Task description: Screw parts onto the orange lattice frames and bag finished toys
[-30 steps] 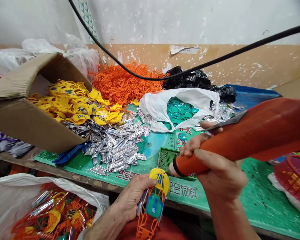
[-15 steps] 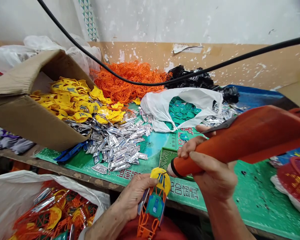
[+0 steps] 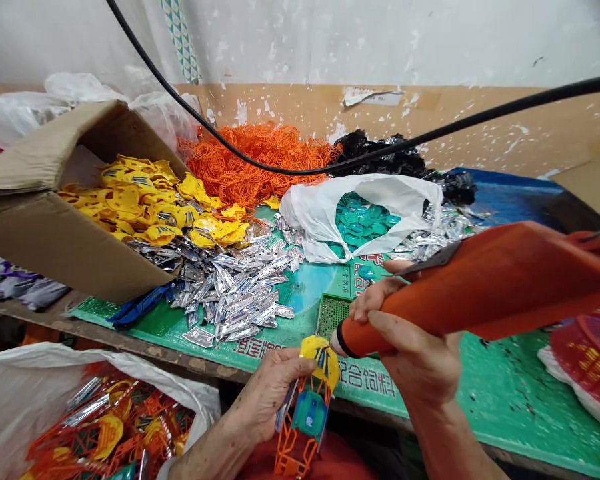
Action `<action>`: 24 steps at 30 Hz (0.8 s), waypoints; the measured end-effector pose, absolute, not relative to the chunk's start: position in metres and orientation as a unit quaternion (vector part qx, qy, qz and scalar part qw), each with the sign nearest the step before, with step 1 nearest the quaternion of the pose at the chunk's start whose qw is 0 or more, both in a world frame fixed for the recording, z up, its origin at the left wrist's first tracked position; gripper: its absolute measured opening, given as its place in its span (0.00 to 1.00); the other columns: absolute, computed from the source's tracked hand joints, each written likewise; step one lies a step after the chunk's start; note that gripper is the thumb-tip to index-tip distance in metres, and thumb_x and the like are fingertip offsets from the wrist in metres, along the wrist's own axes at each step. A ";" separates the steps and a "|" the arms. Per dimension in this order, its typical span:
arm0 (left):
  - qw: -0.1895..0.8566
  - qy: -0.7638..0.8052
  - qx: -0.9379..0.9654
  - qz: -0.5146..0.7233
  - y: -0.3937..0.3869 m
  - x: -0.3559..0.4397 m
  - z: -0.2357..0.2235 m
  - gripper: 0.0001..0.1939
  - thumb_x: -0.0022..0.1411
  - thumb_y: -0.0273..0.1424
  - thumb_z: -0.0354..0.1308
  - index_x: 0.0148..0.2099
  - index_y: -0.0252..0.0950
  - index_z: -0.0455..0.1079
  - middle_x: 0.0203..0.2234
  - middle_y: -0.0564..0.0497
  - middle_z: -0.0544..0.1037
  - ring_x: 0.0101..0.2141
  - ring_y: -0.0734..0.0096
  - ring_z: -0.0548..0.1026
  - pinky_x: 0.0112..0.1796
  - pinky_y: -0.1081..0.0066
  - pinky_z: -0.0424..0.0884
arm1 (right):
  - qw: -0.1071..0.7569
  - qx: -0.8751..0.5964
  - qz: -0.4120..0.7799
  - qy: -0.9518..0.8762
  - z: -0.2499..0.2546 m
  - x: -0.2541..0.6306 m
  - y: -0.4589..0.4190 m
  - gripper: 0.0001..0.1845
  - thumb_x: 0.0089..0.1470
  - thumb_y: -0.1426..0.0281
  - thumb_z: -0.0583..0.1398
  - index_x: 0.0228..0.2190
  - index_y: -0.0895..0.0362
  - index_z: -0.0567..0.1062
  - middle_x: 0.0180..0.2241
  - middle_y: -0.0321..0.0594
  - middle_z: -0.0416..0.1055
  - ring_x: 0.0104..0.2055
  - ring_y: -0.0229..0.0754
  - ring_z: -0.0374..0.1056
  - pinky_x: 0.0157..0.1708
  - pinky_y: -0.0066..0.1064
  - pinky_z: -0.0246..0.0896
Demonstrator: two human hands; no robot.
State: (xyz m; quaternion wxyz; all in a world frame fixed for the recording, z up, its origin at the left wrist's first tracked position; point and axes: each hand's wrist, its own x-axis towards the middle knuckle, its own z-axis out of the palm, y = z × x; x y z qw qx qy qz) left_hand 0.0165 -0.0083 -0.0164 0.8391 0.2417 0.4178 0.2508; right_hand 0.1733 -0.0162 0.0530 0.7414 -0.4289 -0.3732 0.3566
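Observation:
My left hand [image 3: 265, 387] is closed around the side of a toy vehicle body [image 3: 309, 412], low in front of me. It has an orange lattice frame, a yellow curved end piece [image 3: 320, 357] with dark stripes, a green block in the middle and silvery side plates. My thumb lies on the yellow piece. My right hand [image 3: 415, 347] grips an orange electric screwdriver [image 3: 460, 287] with a grey lever on top. Its pale nose meets the right edge of the yellow piece; the exact contact at the bit is too small to make out. A green perforated tray [image 3: 329, 313] sits behind the nose, partly covered.
A tipped cardboard box [image 3: 75, 233] spills yellow parts [image 3: 140, 193] beside silvery plates [image 3: 235, 287]. Behind are orange frames [image 3: 260, 160] and a white bag [image 3: 310, 220] of green parts. A sack [image 3: 200, 393] of assembled pieces stands lower left, a red basket [image 3: 590, 353] right. A black cable [image 3: 220, 137] hangs across.
My right hand and the screwdriver have shifted slightly left, and the tool's rear has dropped a little. My left hand keeps the toy vehicle body in nearly the same place.

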 end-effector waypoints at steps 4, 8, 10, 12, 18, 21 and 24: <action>0.827 0.431 0.255 0.256 -0.011 0.016 -0.018 0.12 0.44 0.32 0.69 0.28 0.26 0.77 0.20 0.45 0.78 0.18 0.74 0.72 0.22 0.76 0.65 | 0.732 -0.430 0.360 -0.386 0.049 0.173 -0.020 0.29 0.41 0.72 0.66 0.47 0.50 0.68 0.25 0.30 0.69 0.27 0.39 0.66 0.31 0.38 0.65; 0.823 0.434 0.261 0.256 -0.012 0.015 -0.019 0.12 0.44 0.32 0.68 0.29 0.26 0.77 0.22 0.43 0.79 0.20 0.73 0.73 0.23 0.75 0.65 | 0.732 -0.421 0.359 -0.397 0.044 0.171 -0.022 0.29 0.42 0.72 0.65 0.48 0.51 0.67 0.25 0.30 0.68 0.25 0.38 0.65 0.30 0.38 0.65; 0.823 0.434 0.262 0.256 -0.013 0.015 -0.018 0.12 0.45 0.31 0.68 0.29 0.25 0.77 0.21 0.44 0.79 0.19 0.74 0.72 0.22 0.76 0.64 | 0.734 -0.418 0.357 -0.400 0.042 0.171 -0.022 0.29 0.42 0.73 0.65 0.48 0.51 0.66 0.25 0.30 0.68 0.25 0.38 0.65 0.30 0.37 0.65; 0.827 0.426 0.261 0.257 -0.012 0.015 -0.017 0.12 0.44 0.31 0.68 0.29 0.25 0.77 0.20 0.45 0.79 0.18 0.74 0.72 0.22 0.76 0.65 | 0.737 -0.411 0.355 -0.402 0.043 0.170 -0.022 0.29 0.43 0.74 0.65 0.48 0.50 0.67 0.25 0.30 0.68 0.26 0.38 0.66 0.31 0.37 0.65; 0.837 0.410 0.250 0.262 -0.008 0.012 -0.014 0.15 0.45 0.31 0.69 0.33 0.24 0.78 0.25 0.41 0.81 0.22 0.71 0.75 0.25 0.74 0.70 | 0.768 -0.370 0.350 -0.389 0.058 0.180 -0.020 0.25 0.41 0.74 0.64 0.44 0.50 0.70 0.25 0.30 0.69 0.25 0.37 0.66 0.29 0.36 0.66; 0.829 0.429 0.246 0.261 -0.006 0.009 -0.016 0.15 0.46 0.33 0.69 0.33 0.24 0.77 0.24 0.41 0.80 0.21 0.71 0.75 0.24 0.74 0.70 | 0.787 -0.401 0.285 -0.373 0.060 0.191 -0.009 0.25 0.39 0.76 0.64 0.42 0.52 0.71 0.24 0.30 0.69 0.24 0.38 0.66 0.28 0.36 0.65; 0.837 0.422 0.240 0.254 -0.004 0.008 -0.019 0.16 0.46 0.33 0.68 0.34 0.24 0.77 0.25 0.42 0.80 0.21 0.72 0.75 0.24 0.75 0.70 | 0.784 -0.431 0.258 -0.366 0.049 0.201 0.004 0.22 0.35 0.76 0.66 0.37 0.54 0.72 0.23 0.30 0.70 0.24 0.38 0.66 0.27 0.36 0.64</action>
